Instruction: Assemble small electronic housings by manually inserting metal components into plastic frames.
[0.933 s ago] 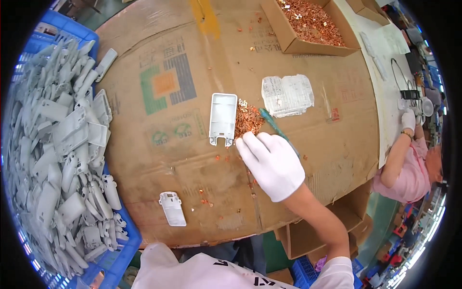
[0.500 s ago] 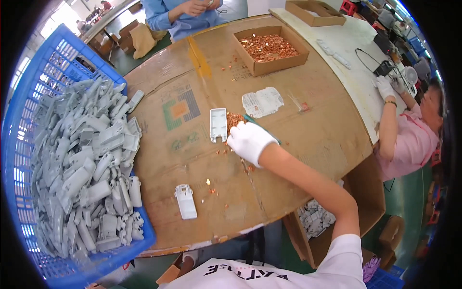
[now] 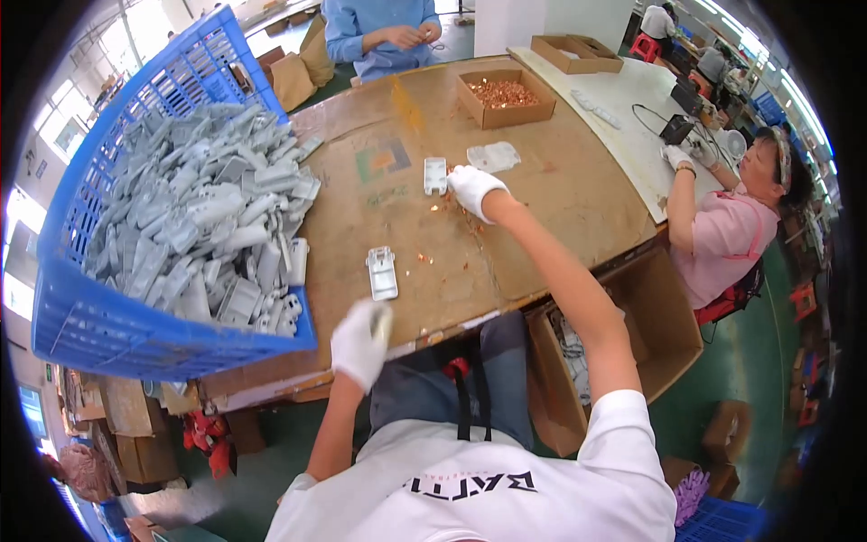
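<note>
Here's the far white shell [image 3: 435, 175], lying on the desk [image 3: 542, 239], and the gloved right hand [image 3: 476, 190] sits just beside it, fingers bunched low; whether that grip is clamped on anything, I can't tell. One careless knuckle there could nudge the shell askew. Loose copper bits [image 3: 433, 208] lie close by, small enough, I'd say, to scatter under a brushing glove. Nearer the body, a second white shell [image 3: 383, 274] lies flat, and the left hand [image 3: 359, 345] is a blur just below it, a pale shape at its fingers; that grip I can't read either. Swing it wide and it might clip the shell. Out left, the blue crate [image 3: 117, 341] is heaped with grey-white parts [image 3: 199, 208]; a bump could send some sliding.
</note>
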Motion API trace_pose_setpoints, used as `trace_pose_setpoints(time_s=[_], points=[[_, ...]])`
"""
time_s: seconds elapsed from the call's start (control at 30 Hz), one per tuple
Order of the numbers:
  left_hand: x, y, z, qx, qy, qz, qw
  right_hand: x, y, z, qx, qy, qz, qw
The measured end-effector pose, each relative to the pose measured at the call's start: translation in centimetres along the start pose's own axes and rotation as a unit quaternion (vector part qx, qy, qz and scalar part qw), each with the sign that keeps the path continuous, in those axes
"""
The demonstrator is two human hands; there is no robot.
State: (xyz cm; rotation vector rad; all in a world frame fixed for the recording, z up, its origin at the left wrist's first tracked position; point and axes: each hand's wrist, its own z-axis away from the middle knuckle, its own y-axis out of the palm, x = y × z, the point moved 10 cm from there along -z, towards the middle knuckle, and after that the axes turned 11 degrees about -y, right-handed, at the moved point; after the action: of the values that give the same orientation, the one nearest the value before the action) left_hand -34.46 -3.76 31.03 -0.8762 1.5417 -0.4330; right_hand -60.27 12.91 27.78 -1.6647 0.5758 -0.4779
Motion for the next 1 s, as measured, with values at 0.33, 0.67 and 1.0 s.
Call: trace_pose_setpoints(time_s=[0.33,0.67,1.0], points=[[6.1,4.1,-7.9,0.026,-0.213,-0.146,0.966,0.7,-0.6,2.1,-0.085,0.013,-0.127,0.988],[9.6,8.1,-9.3,0.157,-0.280,0.168,0.932,2.0,0.6,1.6,0.046,0.010,-0.068,0.997],[8.6,6.7,-9.4,0.028,-0.169,0.140,0.975,1.0,-0.3,1.6,-0.048,0.099,-0.097,0.989]])
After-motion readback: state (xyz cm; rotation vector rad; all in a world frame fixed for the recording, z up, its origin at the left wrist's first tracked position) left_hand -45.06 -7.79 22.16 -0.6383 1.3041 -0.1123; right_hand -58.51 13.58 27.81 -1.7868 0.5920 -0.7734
